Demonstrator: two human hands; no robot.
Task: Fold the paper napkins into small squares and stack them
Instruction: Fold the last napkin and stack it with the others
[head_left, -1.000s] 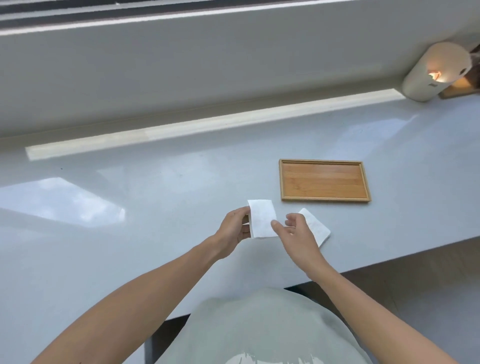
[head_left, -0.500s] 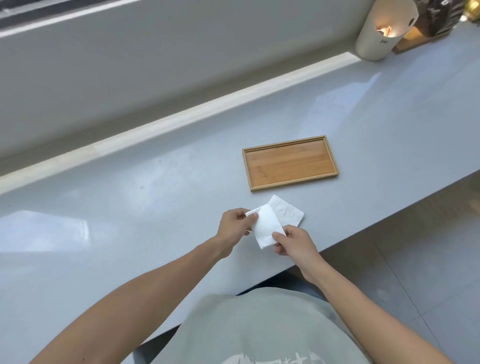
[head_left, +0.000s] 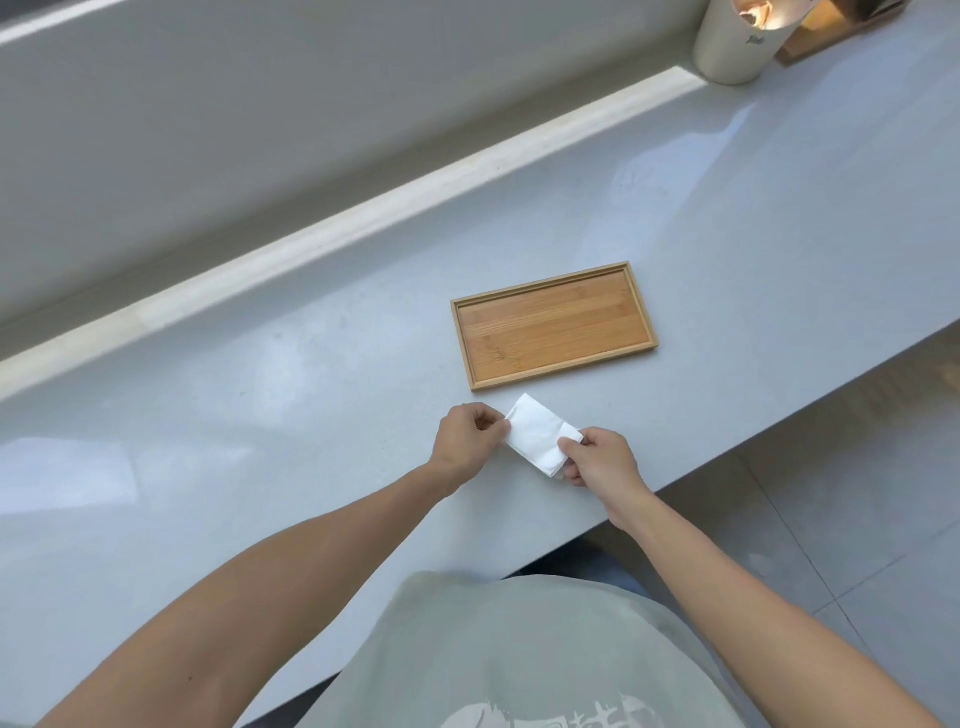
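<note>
A white folded paper napkin (head_left: 535, 435) lies low over the grey counter, just in front of the wooden tray. My left hand (head_left: 467, 441) pinches its left corner with curled fingers. My right hand (head_left: 597, 460) pinches its right end between thumb and fingers. Thin layered edges show beneath the napkin near my right hand; whether they belong to a second napkin lying underneath I cannot tell.
An empty bamboo tray (head_left: 553, 325) sits on the grey counter (head_left: 260, 415) beyond the napkin. A white cylinder lamp (head_left: 743, 41) and a wooden object stand at the far right corner. The counter's front edge runs close behind my right hand, with tiled floor below.
The held napkin has come down from an upright position to lie flat and low over the spot where a second napkin lay. The view has tilted and shifted.
</note>
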